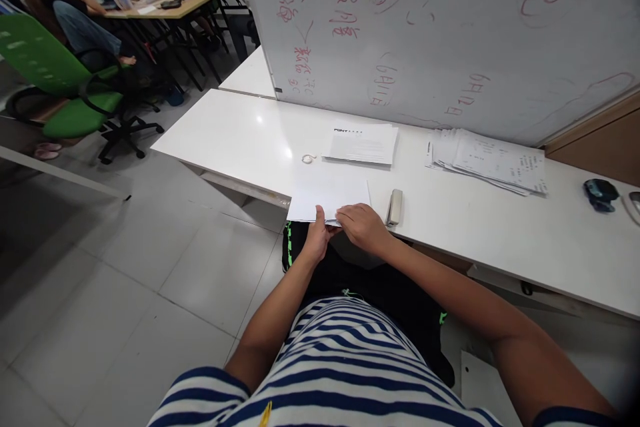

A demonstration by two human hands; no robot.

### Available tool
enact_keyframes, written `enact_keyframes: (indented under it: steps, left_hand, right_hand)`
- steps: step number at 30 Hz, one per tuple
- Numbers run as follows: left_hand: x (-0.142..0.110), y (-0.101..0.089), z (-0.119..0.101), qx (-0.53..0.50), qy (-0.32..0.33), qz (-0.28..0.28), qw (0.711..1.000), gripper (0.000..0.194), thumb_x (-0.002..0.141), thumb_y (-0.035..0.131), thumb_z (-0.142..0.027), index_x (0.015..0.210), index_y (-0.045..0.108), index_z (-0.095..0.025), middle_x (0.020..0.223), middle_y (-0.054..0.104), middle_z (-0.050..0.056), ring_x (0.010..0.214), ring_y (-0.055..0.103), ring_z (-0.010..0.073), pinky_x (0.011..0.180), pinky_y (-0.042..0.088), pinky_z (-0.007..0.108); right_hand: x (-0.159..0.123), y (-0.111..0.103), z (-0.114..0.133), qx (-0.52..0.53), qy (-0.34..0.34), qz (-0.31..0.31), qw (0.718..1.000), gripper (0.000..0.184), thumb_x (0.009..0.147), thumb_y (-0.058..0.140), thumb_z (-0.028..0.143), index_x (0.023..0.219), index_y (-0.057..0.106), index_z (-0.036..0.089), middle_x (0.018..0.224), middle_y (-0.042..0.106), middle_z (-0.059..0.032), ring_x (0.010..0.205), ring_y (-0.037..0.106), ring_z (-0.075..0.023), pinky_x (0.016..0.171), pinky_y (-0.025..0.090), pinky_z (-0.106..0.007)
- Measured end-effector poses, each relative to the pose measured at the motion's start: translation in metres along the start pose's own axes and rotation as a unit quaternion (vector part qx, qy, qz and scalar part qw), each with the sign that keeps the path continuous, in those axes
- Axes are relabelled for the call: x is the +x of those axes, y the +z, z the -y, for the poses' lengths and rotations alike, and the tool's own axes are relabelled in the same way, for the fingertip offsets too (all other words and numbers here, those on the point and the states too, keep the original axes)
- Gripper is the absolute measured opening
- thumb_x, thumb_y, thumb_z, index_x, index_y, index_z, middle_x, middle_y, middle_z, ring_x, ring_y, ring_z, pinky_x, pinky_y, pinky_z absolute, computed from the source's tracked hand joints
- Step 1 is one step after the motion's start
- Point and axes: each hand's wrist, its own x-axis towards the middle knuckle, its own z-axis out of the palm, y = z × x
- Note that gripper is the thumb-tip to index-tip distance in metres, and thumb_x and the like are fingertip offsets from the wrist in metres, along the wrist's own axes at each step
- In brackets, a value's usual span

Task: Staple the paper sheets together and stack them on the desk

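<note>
A small stack of blank white paper sheets point(330, 195) lies at the table's front edge, its near side jutting slightly over. My left hand point(318, 239) pinches that near side, thumb on top and fingers underneath. Beside it, my right hand point(365, 227) has its fingers closed over the same edge; its thumb is hidden. Just right of the sheets, a light grey stapler point(395, 207) rests on the table. Behind them are a pile of printed sheets point(361, 147) and a small white coiled item point(309, 159) whose kind I cannot make out.
The long white table point(480, 230) runs left to right under a whiteboard point(400, 33) with red writing. A second stack of printed papers point(493, 159) and a dark object point(600, 195) lie to the right. A green chair point(75, 93) and people at a desk point(175, 11) are at the far left.
</note>
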Motion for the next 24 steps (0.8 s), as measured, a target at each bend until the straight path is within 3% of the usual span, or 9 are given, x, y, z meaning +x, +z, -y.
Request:
enact_keyframes:
  steps: [7,24]
  left_hand:
    - [0.0023,-0.0036,0.0057,0.005,0.005,0.01,1.0,0.061,0.09,0.052,-0.062,0.125,0.064,-0.014,0.123,0.067,0.015,0.121,0.06,0.028,0.098,0.051,0.04]
    - [-0.0011,0.0003,0.0047,-0.005,-0.009,-0.003,1.0,0.059,0.094,0.044,-0.061,0.122,0.065,-0.014,0.125,0.066,0.015,0.123,0.058,0.0273,0.099,0.05,0.038]
  right_hand:
    - [-0.0011,-0.0015,0.006,-0.001,-0.001,-0.018,1.0,0.024,0.095,0.043,0.014,0.105,0.065,0.017,0.109,0.07,-0.0093,0.108,0.06,-0.0226,0.104,0.03,-0.043]
    - [-0.0015,-0.0024,0.0091,0.006,0.013,-0.001,1.0,0.026,0.096,0.043,0.016,0.106,0.066,0.019,0.109,0.07,-0.0091,0.108,0.06,-0.0227,0.107,0.029,-0.045]
